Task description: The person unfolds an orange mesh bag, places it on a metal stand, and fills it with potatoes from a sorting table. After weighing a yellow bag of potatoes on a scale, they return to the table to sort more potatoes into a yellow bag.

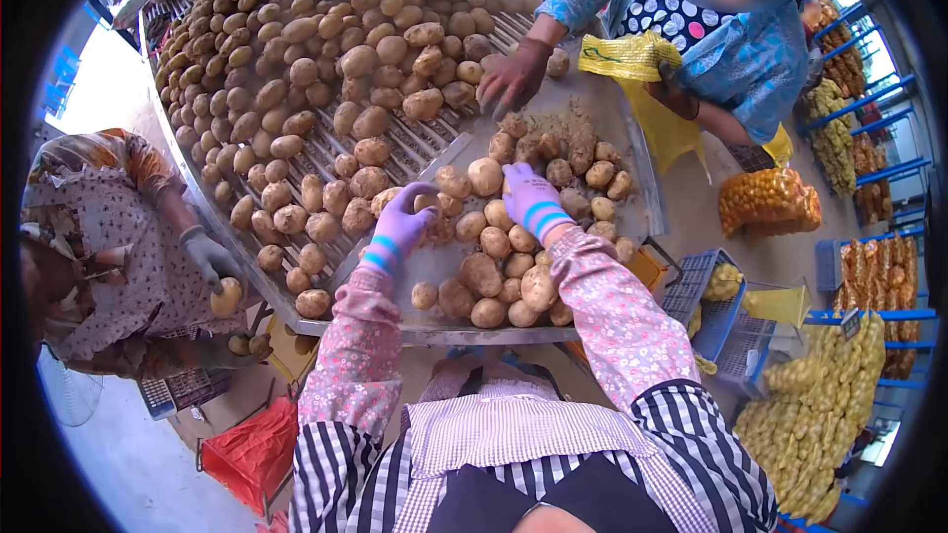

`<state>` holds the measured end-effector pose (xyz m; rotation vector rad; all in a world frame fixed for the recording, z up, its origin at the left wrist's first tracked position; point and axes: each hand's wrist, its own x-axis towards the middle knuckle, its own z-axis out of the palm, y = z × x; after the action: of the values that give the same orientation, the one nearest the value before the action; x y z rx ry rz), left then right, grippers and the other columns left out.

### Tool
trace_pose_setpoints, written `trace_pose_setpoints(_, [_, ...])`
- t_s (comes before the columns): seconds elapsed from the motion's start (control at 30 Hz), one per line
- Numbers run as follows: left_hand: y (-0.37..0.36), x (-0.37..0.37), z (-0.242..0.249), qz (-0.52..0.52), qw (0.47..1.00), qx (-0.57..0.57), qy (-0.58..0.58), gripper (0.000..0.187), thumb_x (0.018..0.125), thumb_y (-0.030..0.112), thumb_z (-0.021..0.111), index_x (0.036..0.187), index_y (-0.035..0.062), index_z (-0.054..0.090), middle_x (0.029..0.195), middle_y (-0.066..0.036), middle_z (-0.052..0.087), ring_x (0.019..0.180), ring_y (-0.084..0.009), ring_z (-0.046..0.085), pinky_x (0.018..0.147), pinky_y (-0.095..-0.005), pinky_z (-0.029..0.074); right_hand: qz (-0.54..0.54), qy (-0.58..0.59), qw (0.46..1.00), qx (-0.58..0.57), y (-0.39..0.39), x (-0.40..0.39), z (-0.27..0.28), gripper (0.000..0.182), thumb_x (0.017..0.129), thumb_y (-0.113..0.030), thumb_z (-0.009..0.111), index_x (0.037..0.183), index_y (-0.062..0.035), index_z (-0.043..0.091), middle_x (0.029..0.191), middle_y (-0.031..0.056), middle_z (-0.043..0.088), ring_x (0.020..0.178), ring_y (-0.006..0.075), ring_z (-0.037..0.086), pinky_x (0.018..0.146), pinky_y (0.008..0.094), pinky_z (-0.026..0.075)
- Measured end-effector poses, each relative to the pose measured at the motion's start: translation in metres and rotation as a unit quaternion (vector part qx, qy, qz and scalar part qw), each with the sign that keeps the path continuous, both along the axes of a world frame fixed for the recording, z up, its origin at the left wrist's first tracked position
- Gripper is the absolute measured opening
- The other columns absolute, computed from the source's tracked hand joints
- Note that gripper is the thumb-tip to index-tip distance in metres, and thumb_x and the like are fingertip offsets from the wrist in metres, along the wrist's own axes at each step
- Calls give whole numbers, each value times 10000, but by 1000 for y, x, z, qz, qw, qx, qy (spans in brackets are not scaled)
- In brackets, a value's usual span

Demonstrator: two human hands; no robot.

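My left hand (399, 225), in a purple glove with blue bands, is at the left edge of a heap of loose potatoes (481, 274) on the metal table. Its fingers are curved and apart, with part of a potato showing in the gap between thumb and fingers; no firm grip is visible. My right hand (531, 199), gloved the same way, lies palm down over the heap with fingers stretched forward. Beside its fingertips is a round potato (485, 177). Dark clods and soil (568, 133) lie just beyond that hand.
A slatted sorting table (405, 146) carries a large potato pile (286, 59). Across from me, a co-worker's dark-gloved hand (515, 76) reaches in beside a yellow mesh bag (632, 56). Another co-worker's grey glove (207, 255) holds a potato at left. Blue crates (706, 286) and filled sacks (820, 415) stand right.
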<state>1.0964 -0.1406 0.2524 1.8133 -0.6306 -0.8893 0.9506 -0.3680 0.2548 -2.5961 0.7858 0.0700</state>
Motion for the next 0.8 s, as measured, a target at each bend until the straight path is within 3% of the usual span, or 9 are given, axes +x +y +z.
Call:
trace_pose_setpoints(0.03, [-8, 0, 7, 1, 1000, 0, 0, 480, 896, 262, 691, 1364, 206, 599, 1246, -100, 666, 1088, -241, 689, 864, -359, 575, 6, 57, 998, -21, 2, 5, -3, 475, 922, -256, 647, 1351, -94, 522, 1380, 195, 527, 1163, 414, 624, 981, 505, 520])
trace_pose_setpoints(0.1, [-21, -3, 26, -57, 938, 197, -279, 469, 855, 254, 696, 1319, 220, 640, 1231, -130, 667, 1149, -312, 667, 978, -403, 533, -10, 65, 998, -25, 6, 2, 1, 478, 919, -270, 653, 1344, -98, 517, 1372, 197, 520, 1145, 419, 632, 964, 516, 526])
trace_pose_setpoints(0.2, [-32, 4, 20, -150, 896, 236, -344, 500, 832, 316, 724, 1323, 272, 639, 1211, -177, 662, 1099, -391, 665, 985, -460, 520, -20, 100, 995, -23, 0, -17, 15, 466, 916, -300, 663, 1316, -105, 525, 1352, 202, 511, 1138, 438, 628, 952, 519, 529])
trace_pose_setpoints(0.33, [-46, -4, 23, -254, 882, 276, -286, 507, 823, 379, 707, 1306, 248, 633, 1188, -150, 694, 1155, -323, 662, 989, -447, 528, 22, 61, 998, -23, -12, -59, 14, 494, 889, -335, 719, 1302, -120, 553, 1383, 191, 489, 1178, 423, 607, 990, 510, 510])
trace_pose_setpoints(0.37, [-49, -16, 21, -222, 878, 268, -329, 470, 822, 396, 706, 1247, 206, 639, 1131, -145, 716, 1133, -309, 675, 964, -455, 538, 11, 70, 997, -14, -11, -68, 18, 497, 884, -332, 727, 1301, -123, 556, 1384, 188, 489, 1182, 416, 605, 993, 508, 509])
trace_pose_setpoints(0.4, [-54, -25, 19, -208, 873, 286, -335, 438, 841, 392, 705, 1215, 178, 624, 1174, -132, 699, 1124, -315, 677, 932, -458, 549, -1, 79, 997, -3, -9, -75, 20, 500, 878, -329, 736, 1299, -125, 559, 1386, 185, 490, 1186, 410, 604, 996, 505, 507])
trace_pose_setpoints(0.6, [-67, -57, 23, -190, 854, 271, -402, 361, 921, 363, 655, 1245, 214, 605, 1256, -124, 649, 1108, -328, 680, 901, -465, 552, 14, 40, 999, 21, -13, -100, 16, 462, 914, -279, 707, 1331, -153, 555, 1368, 149, 512, 1186, 396, 603, 987, 493, 512])
trace_pose_setpoints(0.7, [-79, -65, 25, -137, 897, 213, -363, 416, 889, 395, 693, 1263, 233, 609, 1177, -127, 671, 1089, -343, 674, 913, -464, 546, 8, 33, 999, 7, -9, -104, 15, 449, 923, -268, 694, 1333, -152, 553, 1338, 157, 526, 1157, 403, 608, 971, 499, 514])
trace_pose_setpoints(0.8, [-97, -80, 27, -148, 909, 221, -322, 477, 947, 408, 614, 1393, 260, 540, 1277, -132, 651, 1151, -339, 662, 936, -467, 540, -2, 28, 999, -14, -5, -120, 9, 429, 934, -255, 679, 1328, -136, 556, 1315, 169, 531, 1115, 418, 611, 954, 507, 514])
